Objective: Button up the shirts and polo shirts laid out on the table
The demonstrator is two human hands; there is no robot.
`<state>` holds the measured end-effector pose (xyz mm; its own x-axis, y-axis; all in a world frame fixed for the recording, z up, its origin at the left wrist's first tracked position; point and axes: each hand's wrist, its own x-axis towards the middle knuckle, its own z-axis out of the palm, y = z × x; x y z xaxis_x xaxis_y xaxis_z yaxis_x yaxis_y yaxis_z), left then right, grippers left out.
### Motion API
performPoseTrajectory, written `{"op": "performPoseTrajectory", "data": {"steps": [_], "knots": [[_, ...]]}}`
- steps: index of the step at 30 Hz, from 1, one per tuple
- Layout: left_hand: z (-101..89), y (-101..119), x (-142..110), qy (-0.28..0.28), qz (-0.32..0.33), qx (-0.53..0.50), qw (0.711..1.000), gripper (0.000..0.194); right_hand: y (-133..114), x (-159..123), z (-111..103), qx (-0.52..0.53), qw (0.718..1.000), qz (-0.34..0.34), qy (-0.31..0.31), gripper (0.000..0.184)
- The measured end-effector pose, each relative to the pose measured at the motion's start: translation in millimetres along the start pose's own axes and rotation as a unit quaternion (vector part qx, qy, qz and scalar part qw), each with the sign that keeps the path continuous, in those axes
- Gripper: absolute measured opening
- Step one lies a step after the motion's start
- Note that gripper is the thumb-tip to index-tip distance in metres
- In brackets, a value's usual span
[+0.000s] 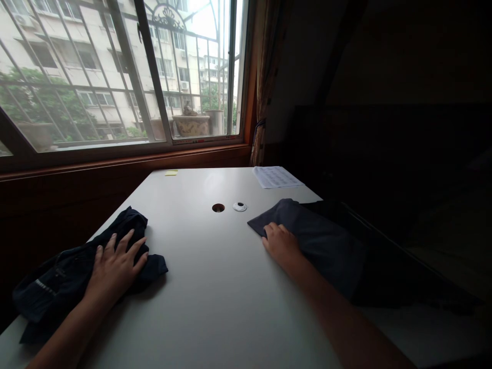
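My left hand lies flat with its fingers spread on a crumpled dark navy garment at the left edge of the white table. On the right side my right hand rests with its fingers curled over the near edge of a flatter dark grey-blue garment. That garment runs off towards the table's right edge into shadow.
A round cable hole and its white cap sit mid-table. A printed sheet lies at the far right, a yellow sticky note at the far edge. A barred window lies beyond; the room on the right is dark.
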<state>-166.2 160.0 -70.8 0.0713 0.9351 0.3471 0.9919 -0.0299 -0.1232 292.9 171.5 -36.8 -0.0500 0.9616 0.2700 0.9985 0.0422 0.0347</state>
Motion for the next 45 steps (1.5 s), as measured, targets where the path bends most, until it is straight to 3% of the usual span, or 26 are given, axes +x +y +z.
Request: {"op": "performPoseTrajectory", "data": {"steps": [3,9,11,14,17,21,23,26,30,33,37,40,45], "knots": [[-1.8,1.4,-0.9,-0.002,0.001,0.006,1.0,0.057,0.1,3.3,1.0,-0.029,1.0,0.006,0.004,0.007],[-15.8,14.0,-4.5,0.042,0.016,0.01,0.999,0.05,-9.5,4.1,3.6,-0.025,0.999,-0.037,0.014,0.01],[-19.2,18.5,-3.4,0.06,0.056,-0.012,0.997,0.046,-13.3,3.0,4.5,-0.006,0.998,-0.068,0.018,0.009],[-17.6,25.6,0.2,0.054,0.177,-0.078,0.98,0.041,-26.3,-1.8,3.7,0.053,0.987,-0.15,0.024,0.009],[-10.4,34.8,2.8,0.038,0.283,-0.136,0.949,0.042,-51.0,-13.2,1.0,0.155,0.945,-0.287,0.021,0.008],[-5.0,44.1,2.3,0.027,0.334,-0.176,0.925,0.055,-87.4,-34.6,-0.6,0.274,0.824,-0.495,0.037,0.005],[-7.4,45.4,0.9,0.026,0.335,-0.187,0.923,0.06,-98.0,-42.2,-0.5,0.279,0.793,-0.539,0.058,0.006],[-15.7,45.7,-1.6,0.02,0.343,-0.191,0.92,0.058,-99.6,-44.1,-2.7,0.281,0.781,-0.553,0.072,0.008],[-22.1,47.3,-3.0,0.001,0.365,-0.189,0.911,0.051,-80.6,-31.5,-9.4,0.34,0.807,-0.479,0.068,0.017],[-18.8,47.7,-1.5,0.001,0.381,-0.201,0.902,0.046,-55.8,-17.0,-5.9,0.347,0.874,-0.33,0.076,0.017],[-14.1,46.2,0.7,-0.008,0.374,-0.211,0.903,0.044,-22.3,-0.3,14.1,0.22,0.968,-0.096,0.067,0.032],[-14.4,45.3,1.1,-0.01,0.374,-0.213,0.902,0.041,-9.1,5.8,24.5,0.157,0.986,-0.01,0.046,0.04],[-17.2,46.3,0.7,-0.008,0.375,-0.214,0.902,0.04,0.7,10.6,18.5,0.172,0.984,0.03,0.027,0.045]]}}
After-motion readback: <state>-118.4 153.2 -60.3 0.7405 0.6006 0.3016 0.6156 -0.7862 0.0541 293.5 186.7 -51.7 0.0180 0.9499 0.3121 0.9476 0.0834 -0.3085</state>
